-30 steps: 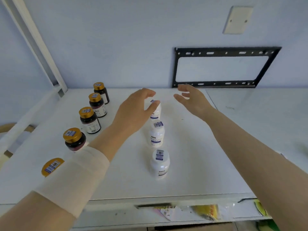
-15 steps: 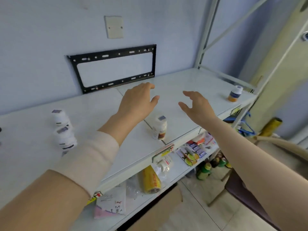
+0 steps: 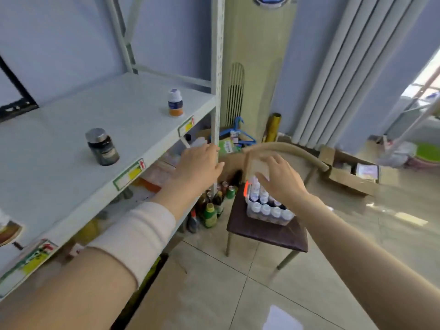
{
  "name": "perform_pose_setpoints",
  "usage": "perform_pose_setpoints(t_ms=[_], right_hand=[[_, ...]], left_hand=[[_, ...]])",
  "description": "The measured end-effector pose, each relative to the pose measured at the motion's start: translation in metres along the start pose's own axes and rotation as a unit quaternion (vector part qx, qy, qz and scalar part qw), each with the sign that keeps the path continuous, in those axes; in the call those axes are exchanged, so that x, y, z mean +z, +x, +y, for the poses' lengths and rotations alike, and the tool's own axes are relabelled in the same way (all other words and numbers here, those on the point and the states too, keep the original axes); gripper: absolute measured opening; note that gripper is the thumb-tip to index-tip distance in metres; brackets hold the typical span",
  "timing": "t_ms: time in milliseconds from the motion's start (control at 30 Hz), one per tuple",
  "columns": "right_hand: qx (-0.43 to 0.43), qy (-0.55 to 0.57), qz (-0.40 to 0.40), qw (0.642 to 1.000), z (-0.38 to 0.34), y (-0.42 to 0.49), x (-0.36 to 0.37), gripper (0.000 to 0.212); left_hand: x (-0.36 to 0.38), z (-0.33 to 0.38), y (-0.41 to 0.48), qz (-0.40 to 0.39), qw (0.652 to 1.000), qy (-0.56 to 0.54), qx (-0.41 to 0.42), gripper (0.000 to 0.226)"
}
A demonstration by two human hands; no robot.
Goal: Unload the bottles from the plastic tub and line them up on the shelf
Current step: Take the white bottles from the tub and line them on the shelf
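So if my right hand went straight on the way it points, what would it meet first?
Probably the white-capped bottles in the clear plastic tub on the dark brown chair; your right hand points down at them, though depth is unclear.

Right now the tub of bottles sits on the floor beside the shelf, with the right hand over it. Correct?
Not quite. The head view shows the plastic tub on the chair's dark seat, not on the floor. The rest holds: it is beside the shelf, with the right hand over it.
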State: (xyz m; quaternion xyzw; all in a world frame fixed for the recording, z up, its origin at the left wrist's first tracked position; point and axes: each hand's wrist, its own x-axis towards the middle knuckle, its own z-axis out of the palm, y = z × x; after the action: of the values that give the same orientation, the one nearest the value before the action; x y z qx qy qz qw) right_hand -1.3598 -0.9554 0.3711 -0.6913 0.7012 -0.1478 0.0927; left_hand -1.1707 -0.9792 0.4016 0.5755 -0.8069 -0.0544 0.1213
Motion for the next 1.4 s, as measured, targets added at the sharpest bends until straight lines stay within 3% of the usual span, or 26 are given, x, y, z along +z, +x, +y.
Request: perform_pose_setpoints(t_ms=[333, 633, 1000, 1167, 1400], right_hand=[[0.184, 0.001, -0.064, 0.981, 0.18, 0.037, 0.053, 0.046], [0.273, 0.02, -0.152, 0.95, 0.235, 0.105, 0.109, 0.048], [0.217, 0.035, -0.254, 0.942, 0.28, 0.188, 0.169, 0.056], [0.185, 0.066, -0.29, 0.937, 0.302, 0.236, 0.214, 0.06], [0.156, 0.141, -0.195, 0.958, 0.333, 0.291, 0.306, 0.059]], left_hand=[[0.163, 0.073, 0.124, -0.123, 0.988, 0.015, 0.093, 0.038], [0.264, 0.07, 0.219, -0.233, 0.968, 0.03, 0.088, 0.039], [0.347, 0.073, 0.271, -0.318, 0.948, 0.004, -0.007, 0.044], [0.393, 0.066, 0.301, -0.305, 0.948, -0.019, -0.088, 0.055], [0.475, 0.033, 0.328, -0.217, 0.968, -0.07, -0.104, 0.064]])
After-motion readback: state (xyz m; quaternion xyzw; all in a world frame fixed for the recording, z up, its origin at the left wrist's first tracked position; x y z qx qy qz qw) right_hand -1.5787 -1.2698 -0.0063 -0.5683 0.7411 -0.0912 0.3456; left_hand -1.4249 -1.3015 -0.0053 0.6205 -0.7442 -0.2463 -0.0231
